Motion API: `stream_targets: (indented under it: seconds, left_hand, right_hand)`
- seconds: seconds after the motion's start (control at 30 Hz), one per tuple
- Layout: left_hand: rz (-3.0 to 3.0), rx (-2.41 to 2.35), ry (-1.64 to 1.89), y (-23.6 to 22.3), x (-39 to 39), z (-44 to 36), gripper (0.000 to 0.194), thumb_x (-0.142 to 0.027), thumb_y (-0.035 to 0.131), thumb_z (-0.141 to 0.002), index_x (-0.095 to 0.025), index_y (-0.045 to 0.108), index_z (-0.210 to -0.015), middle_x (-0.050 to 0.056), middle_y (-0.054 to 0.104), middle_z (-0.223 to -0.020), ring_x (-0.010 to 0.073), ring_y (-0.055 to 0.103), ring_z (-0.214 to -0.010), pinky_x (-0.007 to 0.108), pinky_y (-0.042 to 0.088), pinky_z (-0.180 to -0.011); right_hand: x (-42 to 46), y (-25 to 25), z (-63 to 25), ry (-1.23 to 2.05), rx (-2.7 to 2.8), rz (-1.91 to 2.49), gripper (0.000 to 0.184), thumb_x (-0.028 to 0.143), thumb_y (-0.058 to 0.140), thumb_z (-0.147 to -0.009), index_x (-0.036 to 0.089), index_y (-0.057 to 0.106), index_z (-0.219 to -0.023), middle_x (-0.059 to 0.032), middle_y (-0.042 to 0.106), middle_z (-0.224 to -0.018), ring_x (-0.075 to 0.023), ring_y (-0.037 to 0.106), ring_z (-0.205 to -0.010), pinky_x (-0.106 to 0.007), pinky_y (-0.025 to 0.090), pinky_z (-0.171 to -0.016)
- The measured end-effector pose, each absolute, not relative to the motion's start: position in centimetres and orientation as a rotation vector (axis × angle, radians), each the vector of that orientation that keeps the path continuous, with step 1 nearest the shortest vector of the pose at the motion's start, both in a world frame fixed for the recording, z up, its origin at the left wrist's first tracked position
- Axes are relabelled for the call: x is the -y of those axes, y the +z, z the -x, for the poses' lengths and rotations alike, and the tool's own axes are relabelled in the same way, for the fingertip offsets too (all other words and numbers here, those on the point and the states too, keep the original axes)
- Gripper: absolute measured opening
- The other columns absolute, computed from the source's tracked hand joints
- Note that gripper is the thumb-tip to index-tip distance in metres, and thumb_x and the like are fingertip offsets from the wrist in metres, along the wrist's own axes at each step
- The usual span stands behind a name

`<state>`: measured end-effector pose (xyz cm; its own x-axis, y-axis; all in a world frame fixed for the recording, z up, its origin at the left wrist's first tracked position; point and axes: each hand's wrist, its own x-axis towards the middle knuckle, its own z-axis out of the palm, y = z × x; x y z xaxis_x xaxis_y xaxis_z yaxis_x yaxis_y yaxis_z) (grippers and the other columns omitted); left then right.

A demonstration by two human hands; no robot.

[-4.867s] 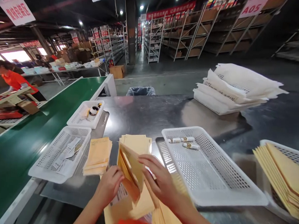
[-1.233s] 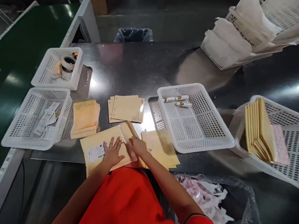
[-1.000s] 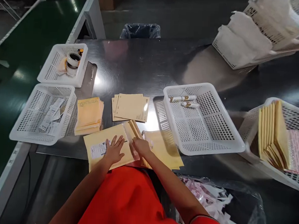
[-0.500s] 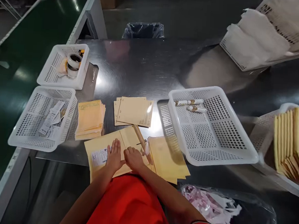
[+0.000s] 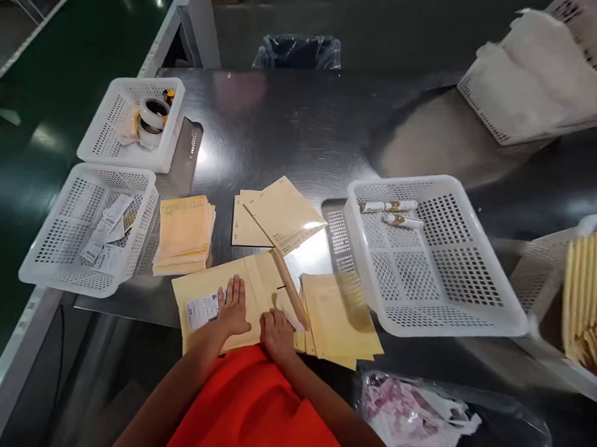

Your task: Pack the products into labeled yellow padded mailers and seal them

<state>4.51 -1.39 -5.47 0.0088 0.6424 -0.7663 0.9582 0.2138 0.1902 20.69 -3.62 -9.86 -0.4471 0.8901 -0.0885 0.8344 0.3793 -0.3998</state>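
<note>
A yellow padded envelope (image 5: pixel 256 274) lies before me on the metal table, a printed label (image 5: pixel 202 311) at its left end and its flap (image 5: pixel 292 290) to the right. My left hand (image 5: pixel 234 311) rests flat on it beside the label, fingers stretched out. Near the flap's lower end, my right hand (image 5: pixel 276 334) is closed, its fingers curled around the end of a thin white strip (image 5: pixel 293 321); the exact grip is partly hidden. More yellow envelopes (image 5: pixel 341 312) are stacked under the flap's right side.
Behind the envelope lie thin tan cards (image 5: pixel 284 213) and a stack of small envelopes (image 5: pixel 182 234). White baskets hold labels (image 5: pixel 33 263), tape rolls (image 5: pixel 89 149) and white-and-gold tubes (image 5: pixel 513 325). Filled envelopes (image 5: pixel 592 292) stand far right. A plastic bag of scraps (image 5: pixel 413 416) hangs below.
My right hand has moved toward me along the flap with the white strip. The upper tan cards have turned askew. My left hand stays flat; the view has shifted slightly.
</note>
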Motion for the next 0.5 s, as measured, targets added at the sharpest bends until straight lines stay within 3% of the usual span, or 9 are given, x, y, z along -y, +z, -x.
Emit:
stream_targets:
  seconds: [0.1, 0.2, 0.27, 0.33, 0.43, 0.5]
  left_hand:
    - [-1.348, -1.988, -0.041, -3.9, 2.8, -2.0, 0.099, -0.018, 0.062, -0.068, -0.010, 0.016, -0.155, 0.012, -0.005, -0.162, 0.0264, -0.009, -0.149, 0.050, -0.002, -0.120]
    - [-0.452, -2.378, 0.537, -2.3, 5.4, 2.1, 0.080, -0.022, 0.061, -0.076, -0.009, 0.029, -0.149, 0.021, 0.017, -0.159, 0.0332, 0.010, -0.149, 0.051, 0.019, -0.118]
    - [-0.089, -2.272, 0.633, -1.4, 6.8, 4.6, 0.069, -0.026, 0.063, -0.078, -0.002, 0.040, -0.139, 0.028, 0.042, -0.143, 0.0400, 0.037, -0.137, 0.053, 0.039, -0.106]
    - [-0.028, -2.085, 0.631, -0.4, 7.3, 6.0, 0.048, -0.027, 0.059, -0.083, 0.001, 0.055, -0.122, 0.028, 0.061, -0.119, 0.0391, 0.059, -0.115, 0.049, 0.052, -0.091]
    - [0.061, -1.742, 0.751, 1.4, 7.1, 6.2, 0.036, -0.022, 0.057, -0.085, -0.004, 0.060, -0.116, 0.020, 0.070, -0.102, 0.0321, 0.068, -0.099, 0.043, 0.056, -0.084]
    - [0.140, -1.573, 0.858, 2.9, 7.1, 6.1, 0.046, -0.013, 0.063, -0.078, -0.007, 0.057, -0.124, 0.016, 0.071, -0.100, 0.0298, 0.069, -0.095, 0.042, 0.057, -0.084]
  right_hand:
    - [5.9, -9.9, -23.0, 0.745, 2.432, 1.553, 0.013, 0.020, 0.046, -0.092, 0.014, 0.056, -0.099, -0.0105, 0.057, -0.097, -0.0232, 0.050, -0.090, -0.035, 0.037, -0.082]
    - [4.1, -8.8, -22.7, 1.023, 2.382, 1.671, 0.026, 0.020, 0.050, -0.089, 0.012, 0.052, -0.114, -0.0114, 0.057, -0.105, -0.0240, 0.051, -0.096, -0.036, 0.036, -0.085]
    - [2.5, -7.8, -22.3, 1.207, 2.312, 1.739, 0.033, 0.018, 0.052, -0.086, 0.011, 0.050, -0.118, -0.0122, 0.056, -0.110, -0.0241, 0.051, -0.101, -0.035, 0.035, -0.088]
    - [1.3, -7.1, -22.2, 1.361, 2.256, 1.761, 0.032, 0.019, 0.054, -0.084, 0.012, 0.051, -0.115, -0.0116, 0.056, -0.111, -0.0234, 0.051, -0.100, -0.034, 0.036, -0.087]
    - [0.2, -6.5, -22.6, 1.473, 2.211, 1.745, 0.028, 0.019, 0.059, -0.079, 0.014, 0.055, -0.107, -0.0090, 0.057, -0.105, -0.0210, 0.053, -0.093, -0.031, 0.037, -0.080]
    - [-0.2, -6.1, -22.7, 1.509, 2.170, 1.737, 0.027, 0.019, 0.062, -0.075, 0.015, 0.056, -0.101, -0.0069, 0.059, -0.100, -0.0187, 0.053, -0.087, -0.029, 0.037, -0.075]
